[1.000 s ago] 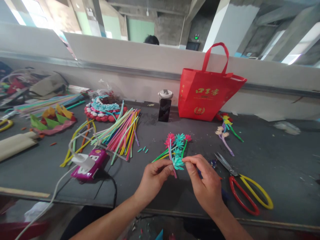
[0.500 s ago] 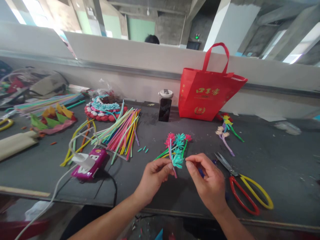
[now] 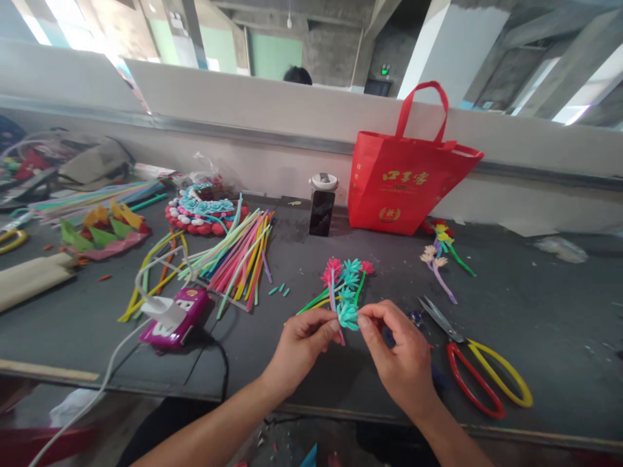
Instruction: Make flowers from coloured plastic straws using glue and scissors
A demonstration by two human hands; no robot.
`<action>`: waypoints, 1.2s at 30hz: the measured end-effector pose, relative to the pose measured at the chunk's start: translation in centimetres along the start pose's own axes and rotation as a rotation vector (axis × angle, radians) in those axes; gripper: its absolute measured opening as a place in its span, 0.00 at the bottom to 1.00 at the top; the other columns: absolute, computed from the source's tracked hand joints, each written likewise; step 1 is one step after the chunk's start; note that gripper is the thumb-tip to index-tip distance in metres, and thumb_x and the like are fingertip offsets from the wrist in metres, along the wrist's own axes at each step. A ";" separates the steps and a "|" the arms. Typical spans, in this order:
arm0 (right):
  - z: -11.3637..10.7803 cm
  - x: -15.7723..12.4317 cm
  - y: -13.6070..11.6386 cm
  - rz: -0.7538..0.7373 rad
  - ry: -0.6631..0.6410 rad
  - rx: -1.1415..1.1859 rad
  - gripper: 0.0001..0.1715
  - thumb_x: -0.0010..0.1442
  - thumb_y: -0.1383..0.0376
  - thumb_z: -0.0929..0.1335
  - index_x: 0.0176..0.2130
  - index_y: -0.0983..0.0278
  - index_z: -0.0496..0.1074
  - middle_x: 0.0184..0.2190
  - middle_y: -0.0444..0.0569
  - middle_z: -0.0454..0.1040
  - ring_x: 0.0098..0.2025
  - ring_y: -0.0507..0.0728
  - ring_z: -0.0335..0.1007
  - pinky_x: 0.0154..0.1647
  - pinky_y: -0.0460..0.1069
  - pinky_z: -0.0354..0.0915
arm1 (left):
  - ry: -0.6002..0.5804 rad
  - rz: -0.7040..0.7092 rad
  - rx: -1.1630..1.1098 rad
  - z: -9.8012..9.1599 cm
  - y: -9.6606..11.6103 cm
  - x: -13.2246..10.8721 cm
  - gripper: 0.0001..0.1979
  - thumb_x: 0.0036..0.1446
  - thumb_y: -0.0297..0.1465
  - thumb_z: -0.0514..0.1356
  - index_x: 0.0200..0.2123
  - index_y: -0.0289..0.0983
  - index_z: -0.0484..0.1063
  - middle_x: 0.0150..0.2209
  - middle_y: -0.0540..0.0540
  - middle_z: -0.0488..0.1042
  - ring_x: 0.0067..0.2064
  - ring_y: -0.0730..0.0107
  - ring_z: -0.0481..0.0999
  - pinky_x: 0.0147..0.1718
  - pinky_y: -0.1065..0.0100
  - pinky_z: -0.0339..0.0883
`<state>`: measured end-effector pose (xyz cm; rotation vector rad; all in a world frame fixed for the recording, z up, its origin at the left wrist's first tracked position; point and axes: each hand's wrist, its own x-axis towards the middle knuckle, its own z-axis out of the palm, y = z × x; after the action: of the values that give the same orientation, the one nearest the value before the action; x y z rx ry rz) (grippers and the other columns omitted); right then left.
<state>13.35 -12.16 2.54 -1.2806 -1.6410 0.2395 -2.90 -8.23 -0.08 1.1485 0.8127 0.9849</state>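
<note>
Between my hands is a turquoise pipe-cleaner flower (image 3: 348, 315) with many pointed petals. My left hand (image 3: 305, 340) pinches it at its left side between thumb and forefinger. On the opposite side, the thumb and forefinger of my right hand (image 3: 396, 340) close on a petal at its right edge. Just behind lie several finished pipe-cleaner flowers (image 3: 351, 272), pink and turquoise, on green, yellow and lilac stems. Scissors (image 3: 474, 363) with one red and one yellow handle rest to the right of my right hand, blades open. Small dark-blue pieces (image 3: 415, 317) are partly hidden by that hand.
Loose coloured pipe cleaners (image 3: 241, 259) are piled left of centre, beside a purple power strip (image 3: 176, 318) with a white cable. A phone (image 3: 322, 213) leans on a cup (image 3: 325, 182). A red bag (image 3: 394, 185) stands behind; two more flowers (image 3: 435, 256) lie at right.
My right hand has moved slightly left, and its fingertips now touch the turquoise flower's petals. My left hand keeps its pinch in nearly the same place.
</note>
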 end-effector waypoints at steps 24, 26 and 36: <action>0.7 -0.1 0.1 0.012 0.011 0.036 0.04 0.64 0.68 0.68 0.38 0.59 0.74 0.30 0.41 0.72 0.30 0.50 0.69 0.33 0.45 0.65 | -0.122 -0.244 -0.424 -0.3 -0.3 0.2 0.11 0.53 0.36 0.68 0.30 0.33 0.75 0.20 0.51 0.67 0.20 0.82 0.55 0.20 0.72 0.41; 0.8 -0.1 0.1 0.010 0.004 0.042 0.04 0.64 0.68 0.68 0.37 0.60 0.74 0.30 0.41 0.72 0.30 0.50 0.69 0.33 0.45 0.65 | -0.126 -0.227 -0.396 -0.3 -0.4 0.1 0.11 0.53 0.36 0.68 0.30 0.33 0.75 0.20 0.52 0.66 0.20 0.82 0.54 0.20 0.72 0.40; 0.9 -0.4 0.1 -0.001 -0.039 0.044 0.06 0.66 0.68 0.65 0.35 0.61 0.70 0.29 0.44 0.69 0.30 0.52 0.66 0.33 0.47 0.64 | -0.042 -0.132 -0.195 -0.2 -0.3 0.0 0.12 0.53 0.38 0.68 0.29 0.34 0.76 0.20 0.54 0.62 0.22 0.80 0.53 0.21 0.72 0.42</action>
<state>12.70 -12.12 1.77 -1.2491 -1.6604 0.2992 -3.04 -8.14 -0.40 0.9331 0.7320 0.9063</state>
